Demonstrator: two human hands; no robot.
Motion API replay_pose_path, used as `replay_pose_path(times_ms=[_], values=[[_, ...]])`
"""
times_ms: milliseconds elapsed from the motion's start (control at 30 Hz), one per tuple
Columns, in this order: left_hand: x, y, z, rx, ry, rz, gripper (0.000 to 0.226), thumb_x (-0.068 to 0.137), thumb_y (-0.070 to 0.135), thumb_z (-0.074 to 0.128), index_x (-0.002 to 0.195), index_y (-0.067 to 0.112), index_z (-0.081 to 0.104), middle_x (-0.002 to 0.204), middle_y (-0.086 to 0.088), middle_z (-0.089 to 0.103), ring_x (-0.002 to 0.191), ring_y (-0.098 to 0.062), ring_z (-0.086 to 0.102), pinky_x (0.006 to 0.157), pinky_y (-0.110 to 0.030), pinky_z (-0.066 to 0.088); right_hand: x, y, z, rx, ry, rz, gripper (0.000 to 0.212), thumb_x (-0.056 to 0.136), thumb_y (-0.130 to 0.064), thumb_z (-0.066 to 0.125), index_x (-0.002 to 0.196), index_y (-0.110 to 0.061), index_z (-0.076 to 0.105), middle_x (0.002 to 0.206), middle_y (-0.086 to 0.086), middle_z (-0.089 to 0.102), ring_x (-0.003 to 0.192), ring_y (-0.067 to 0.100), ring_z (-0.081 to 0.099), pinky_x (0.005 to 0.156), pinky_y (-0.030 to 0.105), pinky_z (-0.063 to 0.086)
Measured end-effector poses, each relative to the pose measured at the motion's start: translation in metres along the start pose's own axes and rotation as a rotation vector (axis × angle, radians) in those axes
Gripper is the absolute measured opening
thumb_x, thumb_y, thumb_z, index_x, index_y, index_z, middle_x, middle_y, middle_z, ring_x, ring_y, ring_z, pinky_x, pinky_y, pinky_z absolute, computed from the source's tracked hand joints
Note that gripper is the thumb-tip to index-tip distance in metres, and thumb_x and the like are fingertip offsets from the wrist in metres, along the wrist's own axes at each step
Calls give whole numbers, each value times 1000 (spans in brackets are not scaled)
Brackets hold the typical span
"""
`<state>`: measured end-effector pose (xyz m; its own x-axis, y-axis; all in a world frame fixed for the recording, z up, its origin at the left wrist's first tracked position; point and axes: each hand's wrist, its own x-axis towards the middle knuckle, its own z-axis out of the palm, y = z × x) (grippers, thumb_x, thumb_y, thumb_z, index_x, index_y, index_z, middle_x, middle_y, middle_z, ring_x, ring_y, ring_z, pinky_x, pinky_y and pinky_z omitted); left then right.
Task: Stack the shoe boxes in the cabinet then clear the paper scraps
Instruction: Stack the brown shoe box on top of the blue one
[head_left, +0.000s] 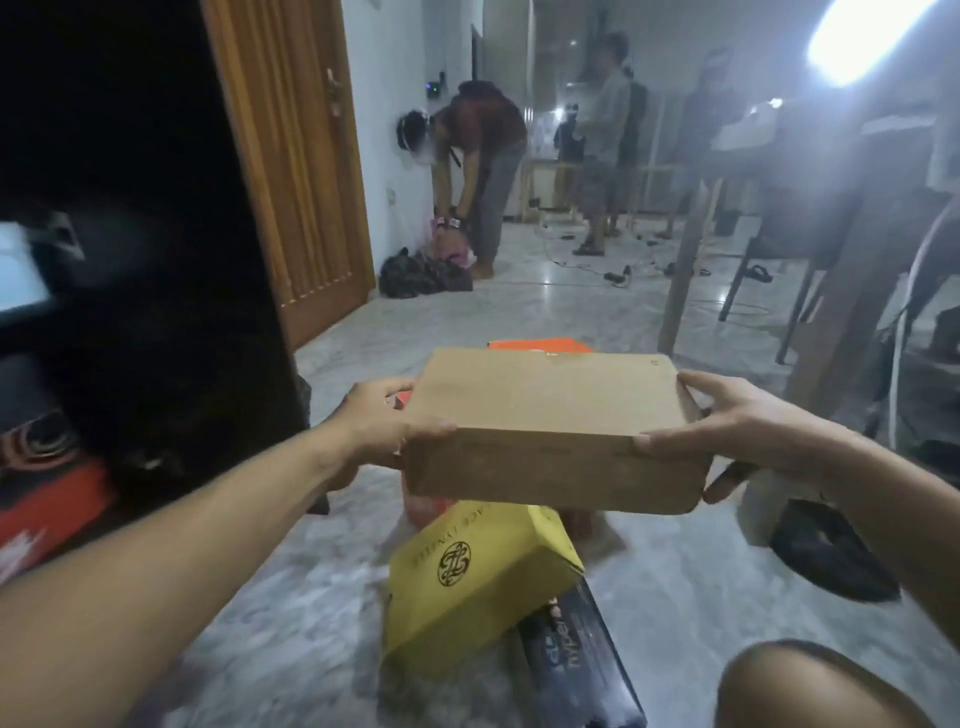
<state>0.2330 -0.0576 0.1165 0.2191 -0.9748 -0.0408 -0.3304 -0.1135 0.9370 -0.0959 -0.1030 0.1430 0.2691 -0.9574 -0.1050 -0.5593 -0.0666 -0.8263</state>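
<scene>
A plain brown cardboard shoe box is held in the air above the floor, between both hands. My left hand grips its left end with the thumb over the top edge. My right hand grips its right end the same way. Below it a yellow shoe box lies tilted on a dark blue box. An orange box shows behind the brown one. The dark cabinet stands open at the left, with a red box low inside it.
A wooden door stands behind the cabinet. Two people stand at the back, one bent over bags. A table with chair legs fills the right side. Cables lie on the marble floor. My knee is at bottom right.
</scene>
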Motion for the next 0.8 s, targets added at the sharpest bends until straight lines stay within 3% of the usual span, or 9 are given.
replay_pose_path(times_ms=[67, 133, 267, 333, 433, 533, 633, 700, 800], values=[[-13, 5, -34, 2, 88, -16, 60, 69, 16, 86, 123, 22, 60, 93, -2, 65, 80, -19, 66, 58, -31, 56, 5, -30, 19, 12, -38, -63, 60, 59, -29, 89, 105, -35, 51, 106, 7, 63, 90, 33, 69, 66, 58, 59], [-26, 7, -66, -14, 188, -8, 56, 72, 12, 84, 122, 22, 60, 88, 0, 65, 72, -16, 65, 58, -31, 57, 10, -59, 38, 14, -69, -98, 76, 47, -37, 92, 112, -30, 52, 108, 8, 63, 91, 32, 70, 65, 60, 59], [-49, 11, -130, 10, 386, -16, 64, 70, 19, 86, 128, 14, 59, 103, -4, 65, 87, -17, 61, 65, -29, 52, 24, -112, 80, 14, -130, -191, 96, 39, -47, 97, 123, -26, 54, 111, 9, 65, 90, 32, 71, 59, 56, 60], [-60, 13, -164, 14, 470, -40, 61, 61, 26, 88, 117, 15, 65, 107, -3, 68, 97, -20, 63, 79, -38, 56, 30, -141, 103, 36, -149, -247, 88, 45, -42, 96, 120, -25, 54, 107, 7, 64, 87, 29, 70, 54, 47, 59], [-71, 18, -215, -8, 571, -57, 46, 56, 23, 86, 98, 16, 70, 102, -4, 72, 99, -23, 65, 87, -47, 55, 38, -182, 137, 94, -201, -317, 66, 60, -31, 92, 112, -30, 52, 104, 3, 63, 85, 25, 69, 57, 53, 60], [-76, 29, -260, -70, 653, -60, 33, 72, 12, 80, 103, 15, 68, 103, -5, 71, 93, -22, 61, 77, -33, 46, 53, -221, 173, 127, -225, -351, 93, 57, -36, 93, 134, -33, 41, 112, 1, 57, 90, 27, 67, 56, 51, 61], [-68, 35, -306, -120, 703, -41, 31, 82, 0, 71, 109, 15, 64, 98, -5, 69, 86, -21, 61, 82, -45, 48, 73, -262, 209, 172, -258, -394, 107, 53, -42, 92, 144, -35, 36, 116, 1, 55, 94, 27, 65, 53, 44, 61], [-61, 38, -337, -125, 741, -26, 38, 86, -2, 67, 119, 14, 60, 108, -5, 64, 99, -25, 57, 82, -50, 50, 86, -290, 232, 184, -274, -427, 106, 53, -44, 92, 144, -35, 37, 124, 4, 54, 101, 30, 63, 55, 45, 62], [-46, 37, -389, -199, 840, 19, 55, 84, -3, 67, 134, 15, 53, 124, -3, 57, 121, -28, 50, 97, -58, 45, 103, -332, 266, 213, -282, -460, 104, 56, -43, 91, 144, -33, 38, 125, 2, 51, 105, 29, 61, 55, 44, 62]])
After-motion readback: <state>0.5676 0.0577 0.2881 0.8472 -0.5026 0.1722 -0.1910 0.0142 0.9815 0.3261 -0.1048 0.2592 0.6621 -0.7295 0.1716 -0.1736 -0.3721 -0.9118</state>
